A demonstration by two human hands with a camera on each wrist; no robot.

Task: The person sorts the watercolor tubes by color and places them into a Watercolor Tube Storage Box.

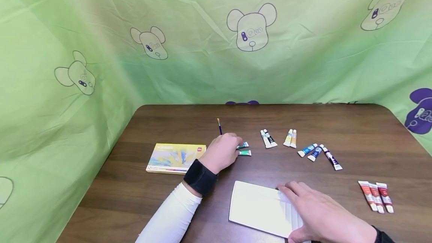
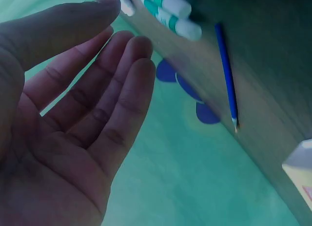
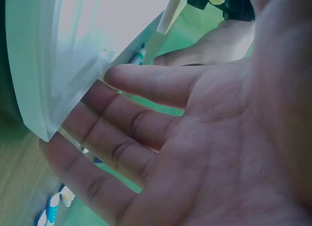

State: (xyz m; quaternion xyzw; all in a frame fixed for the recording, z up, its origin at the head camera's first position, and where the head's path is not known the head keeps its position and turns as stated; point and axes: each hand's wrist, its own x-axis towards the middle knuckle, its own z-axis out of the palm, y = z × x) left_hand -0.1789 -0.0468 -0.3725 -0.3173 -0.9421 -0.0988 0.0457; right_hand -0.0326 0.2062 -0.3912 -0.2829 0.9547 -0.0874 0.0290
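Note:
My left hand reaches over the two green paint tubes, its fingers loosely bent. In the left wrist view, a gap shows between its thumb and fingers with nothing in it; the tubes' white caps appear just beyond the fingertips. My right hand grips the white plastic tray at its ribbed right end, fingers on the far edge and thumb at the near edge. From the right wrist, the fingertips meet the tray's rim.
A yellow paint box lies left of my left hand, and a paintbrush beyond it. Black-and-white tubes, yellow tubes, blue tubes, a purple tube and red tubes lie in groups. A green curtain hangs behind the table.

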